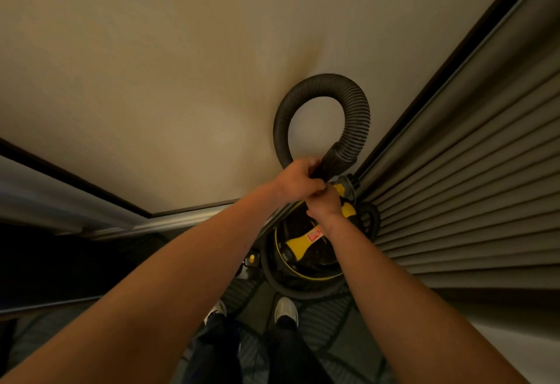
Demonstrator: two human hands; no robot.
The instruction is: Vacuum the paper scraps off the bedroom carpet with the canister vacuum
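Beige wall (151, 65), one vacuum (303, 250), one hose (357, 104), left hand (298, 179), right hand (324, 204)

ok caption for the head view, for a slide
Left hand grips the looped hose near its end, right hand close below, over the canister vacuum.

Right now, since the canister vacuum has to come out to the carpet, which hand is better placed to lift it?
Right, probably. The right hand curls over the yellow handle atop the canister vacuum; the left hand grips the hose cuff.
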